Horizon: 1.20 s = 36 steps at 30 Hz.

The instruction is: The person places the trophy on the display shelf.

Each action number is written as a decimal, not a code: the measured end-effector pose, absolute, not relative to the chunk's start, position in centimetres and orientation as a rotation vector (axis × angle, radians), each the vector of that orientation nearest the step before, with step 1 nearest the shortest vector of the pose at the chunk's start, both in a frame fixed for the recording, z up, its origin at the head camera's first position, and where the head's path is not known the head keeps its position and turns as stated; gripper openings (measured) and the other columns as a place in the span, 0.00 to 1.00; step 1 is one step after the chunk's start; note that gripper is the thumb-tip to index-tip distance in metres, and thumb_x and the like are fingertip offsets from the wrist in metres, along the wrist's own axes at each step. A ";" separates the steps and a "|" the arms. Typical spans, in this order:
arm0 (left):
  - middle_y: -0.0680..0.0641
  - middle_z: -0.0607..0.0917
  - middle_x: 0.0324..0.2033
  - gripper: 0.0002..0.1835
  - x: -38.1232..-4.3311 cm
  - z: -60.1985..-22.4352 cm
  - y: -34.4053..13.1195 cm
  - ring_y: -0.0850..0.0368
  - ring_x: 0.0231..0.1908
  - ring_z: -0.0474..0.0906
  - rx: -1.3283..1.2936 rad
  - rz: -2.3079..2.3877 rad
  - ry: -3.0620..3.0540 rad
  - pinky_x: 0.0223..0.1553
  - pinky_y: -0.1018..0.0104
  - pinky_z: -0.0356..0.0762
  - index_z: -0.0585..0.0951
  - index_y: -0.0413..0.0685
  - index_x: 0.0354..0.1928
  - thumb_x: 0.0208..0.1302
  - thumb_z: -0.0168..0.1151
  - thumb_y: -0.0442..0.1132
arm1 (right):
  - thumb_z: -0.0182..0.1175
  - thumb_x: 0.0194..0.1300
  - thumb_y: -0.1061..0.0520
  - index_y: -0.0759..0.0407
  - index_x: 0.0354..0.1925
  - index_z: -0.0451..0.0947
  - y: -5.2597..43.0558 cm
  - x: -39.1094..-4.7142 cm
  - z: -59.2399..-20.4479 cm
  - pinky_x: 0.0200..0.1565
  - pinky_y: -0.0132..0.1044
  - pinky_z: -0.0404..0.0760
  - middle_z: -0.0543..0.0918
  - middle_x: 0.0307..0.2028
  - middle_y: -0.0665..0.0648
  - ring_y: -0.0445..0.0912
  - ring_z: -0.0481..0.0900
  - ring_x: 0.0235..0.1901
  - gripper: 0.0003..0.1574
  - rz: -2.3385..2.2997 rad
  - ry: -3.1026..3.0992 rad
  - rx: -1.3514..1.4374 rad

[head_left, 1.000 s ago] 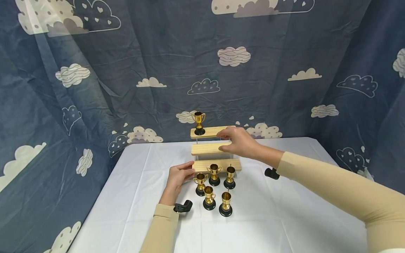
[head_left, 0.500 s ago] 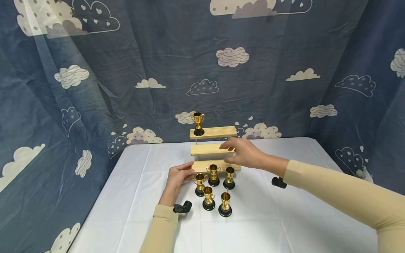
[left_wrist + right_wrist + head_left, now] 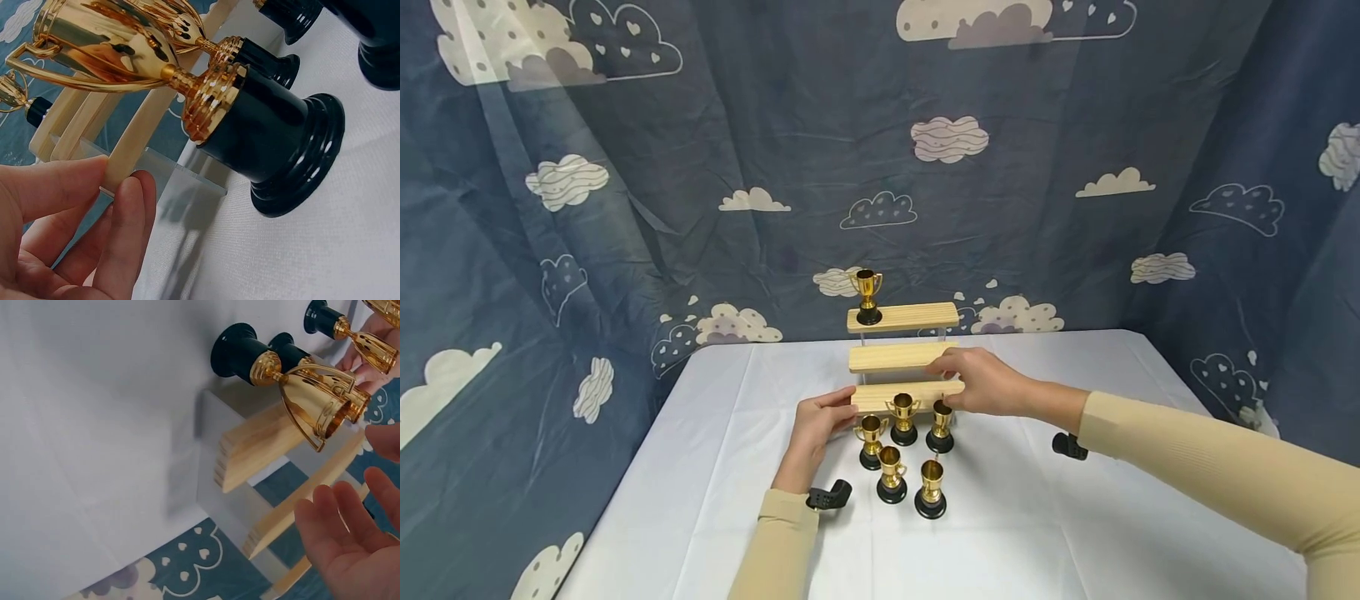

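My left hand [image 3: 812, 427] pinches the left end of the lowest wooden board [image 3: 868, 398] of a three-step display stand, thumb on one face and fingers on the other, as the left wrist view shows. My right hand [image 3: 991, 383] hovers at the stand's right side with loosely bent fingers and nothing in them. Just below it stands a small gold trophy cup [image 3: 941, 427] on a black base; in the right wrist view this trophy [image 3: 312, 403] is apart from the fingers. Several like trophies [image 3: 891, 475] stand upright on the table before the stand.
One trophy [image 3: 868, 296] stands at the left end of the top board [image 3: 917, 316]. The middle board [image 3: 887, 357] is bare where it shows. Clear side panels [image 3: 181, 172] carry the boards. A white cloth [image 3: 760, 417] covers the table, and a blue cloud-print curtain [image 3: 812, 125] hangs behind.
My right hand has come down from beside the top and middle boards to the right end of the lowest board, over the trophy there. My left hand keeps its hold.
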<state>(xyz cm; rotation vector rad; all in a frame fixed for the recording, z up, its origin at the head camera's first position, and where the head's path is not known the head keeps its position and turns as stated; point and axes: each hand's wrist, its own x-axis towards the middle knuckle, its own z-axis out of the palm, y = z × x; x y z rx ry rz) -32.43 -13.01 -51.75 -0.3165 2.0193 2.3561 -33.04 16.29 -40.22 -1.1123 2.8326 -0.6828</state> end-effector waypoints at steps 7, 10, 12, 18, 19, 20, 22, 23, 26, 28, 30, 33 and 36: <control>0.38 0.86 0.50 0.22 -32.5 -51.8 -12.9 0.56 0.37 0.87 -0.312 2.358 2.020 0.47 0.59 0.86 0.87 0.40 0.53 0.54 0.72 0.24 | 0.67 0.52 0.68 0.51 0.58 0.82 16.7 -32.9 -40.7 0.44 0.44 0.83 0.82 0.51 0.53 0.55 0.80 0.50 0.34 -0.682 2.754 -1.147; 0.38 0.86 0.49 0.22 -32.4 -51.9 -13.0 0.56 0.37 0.87 -0.321 2.355 2.015 0.48 0.58 0.85 0.87 0.41 0.53 0.54 0.72 0.24 | 0.68 0.51 0.68 0.52 0.58 0.82 16.8 -32.9 -41.2 0.44 0.44 0.83 0.82 0.52 0.55 0.55 0.81 0.50 0.34 -0.674 2.739 -1.155; 0.38 0.86 0.49 0.22 -32.4 -51.9 -13.0 0.56 0.37 0.87 -0.330 2.352 2.011 0.49 0.57 0.85 0.87 0.42 0.52 0.54 0.73 0.24 | 0.69 0.50 0.68 0.53 0.57 0.82 16.9 -32.9 -41.5 0.43 0.44 0.83 0.82 0.52 0.55 0.55 0.81 0.50 0.33 -0.669 2.738 -1.161; 0.39 0.86 0.50 0.21 -32.5 -51.9 -13.0 0.56 0.37 0.87 -0.339 2.346 2.016 0.48 0.58 0.86 0.87 0.42 0.53 0.55 0.72 0.24 | 0.74 0.50 0.64 0.56 0.56 0.83 16.9 -32.9 -42.0 0.43 0.41 0.84 0.82 0.52 0.52 0.53 0.81 0.48 0.32 -0.675 2.738 -1.182; 0.39 0.86 0.50 0.21 -32.5 -51.9 -13.0 0.56 0.37 0.87 -0.336 2.346 2.018 0.48 0.59 0.86 0.87 0.42 0.53 0.55 0.72 0.24 | 0.74 0.51 0.63 0.56 0.56 0.83 16.9 -32.9 -42.0 0.43 0.41 0.83 0.82 0.52 0.52 0.52 0.82 0.48 0.32 -0.676 2.738 -1.179; 0.38 0.86 0.51 0.21 -32.5 -51.9 -13.0 0.56 0.37 0.87 -0.333 2.346 2.021 0.47 0.59 0.86 0.87 0.42 0.53 0.55 0.72 0.24 | 0.74 0.51 0.62 0.56 0.56 0.83 16.9 -32.9 -42.1 0.43 0.41 0.84 0.82 0.52 0.52 0.52 0.82 0.48 0.31 -0.682 2.736 -1.178; 0.38 0.86 0.51 0.21 -32.5 -51.9 -13.0 0.56 0.37 0.87 -0.326 2.347 2.022 0.46 0.60 0.86 0.87 0.41 0.53 0.55 0.72 0.24 | 0.75 0.52 0.61 0.55 0.56 0.83 17.0 -32.9 -42.3 0.44 0.41 0.84 0.83 0.51 0.51 0.51 0.82 0.47 0.30 -0.688 2.735 -1.170; 0.37 0.85 0.51 0.21 -32.5 -51.9 -13.0 0.56 0.37 0.87 -0.319 2.347 2.023 0.47 0.59 0.86 0.87 0.41 0.53 0.56 0.72 0.24 | 0.75 0.52 0.61 0.55 0.55 0.84 17.0 -32.9 -42.4 0.44 0.42 0.84 0.83 0.51 0.51 0.51 0.82 0.47 0.30 -0.696 2.733 -1.163; 0.36 0.85 0.52 0.21 -32.5 -51.9 -13.0 0.54 0.38 0.87 -0.309 2.350 2.017 0.48 0.57 0.85 0.86 0.40 0.53 0.56 0.71 0.24 | 0.76 0.52 0.60 0.54 0.54 0.84 17.1 -32.9 -42.8 0.46 0.42 0.85 0.83 0.50 0.50 0.49 0.82 0.47 0.29 -0.750 2.709 -1.129; 0.35 0.85 0.52 0.21 -32.5 -51.9 -13.0 0.53 0.39 0.87 -0.310 2.350 2.015 0.49 0.56 0.85 0.86 0.41 0.53 0.56 0.71 0.23 | 0.76 0.52 0.60 0.54 0.54 0.84 17.2 -32.9 -43.0 0.47 0.41 0.86 0.82 0.50 0.51 0.49 0.82 0.46 0.29 -0.791 2.689 -1.108; 0.36 0.85 0.52 0.21 -32.5 -51.9 -13.0 0.54 0.39 0.87 -0.318 2.350 2.012 0.50 0.56 0.85 0.87 0.41 0.53 0.56 0.71 0.23 | 0.77 0.52 0.60 0.54 0.54 0.84 17.3 -32.9 -43.2 0.47 0.39 0.86 0.82 0.49 0.50 0.48 0.82 0.46 0.29 -0.826 2.671 -1.092; 0.39 0.86 0.50 0.21 -32.5 -51.9 -13.0 0.55 0.38 0.87 -0.330 2.347 2.011 0.50 0.56 0.85 0.87 0.42 0.53 0.55 0.72 0.24 | 0.78 0.53 0.60 0.54 0.54 0.84 17.4 -33.1 -43.5 0.47 0.37 0.86 0.82 0.48 0.49 0.48 0.82 0.45 0.29 -0.855 2.659 -1.093; 0.40 0.86 0.50 0.22 -32.5 -51.9 -13.0 0.55 0.38 0.87 -0.326 2.345 2.016 0.50 0.55 0.85 0.87 0.42 0.53 0.55 0.72 0.25 | 0.78 0.53 0.59 0.54 0.53 0.85 17.5 -33.2 -43.8 0.47 0.36 0.86 0.82 0.46 0.47 0.48 0.82 0.44 0.27 -0.869 2.659 -1.103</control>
